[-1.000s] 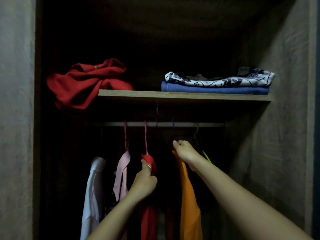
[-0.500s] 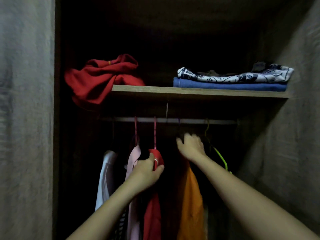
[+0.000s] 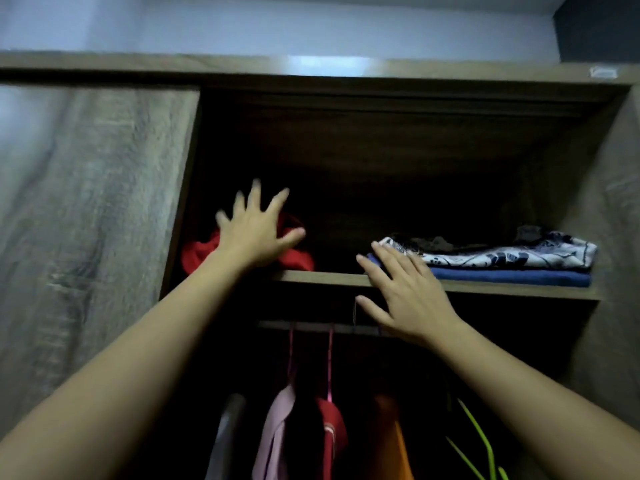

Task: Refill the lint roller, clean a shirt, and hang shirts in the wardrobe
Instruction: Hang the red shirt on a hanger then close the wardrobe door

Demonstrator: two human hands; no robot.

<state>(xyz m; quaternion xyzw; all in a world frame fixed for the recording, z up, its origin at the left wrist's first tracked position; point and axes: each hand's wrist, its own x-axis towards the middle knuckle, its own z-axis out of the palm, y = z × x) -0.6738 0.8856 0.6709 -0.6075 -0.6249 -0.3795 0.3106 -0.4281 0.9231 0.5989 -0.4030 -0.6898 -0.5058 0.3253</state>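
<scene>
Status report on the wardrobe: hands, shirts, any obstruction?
Left hand open, reaching at red garment on shelf. Right hand open at shelf edge. Shirts hanging on rail below. Nothing blocking.

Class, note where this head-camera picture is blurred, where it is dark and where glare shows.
Head view: the left hand is motion-blurred; the right hand is sharper; the recess behind the crumpled red garment is lost in shadow; a pale glare patch sits on the wardrobe's wooden top edge.
</scene>
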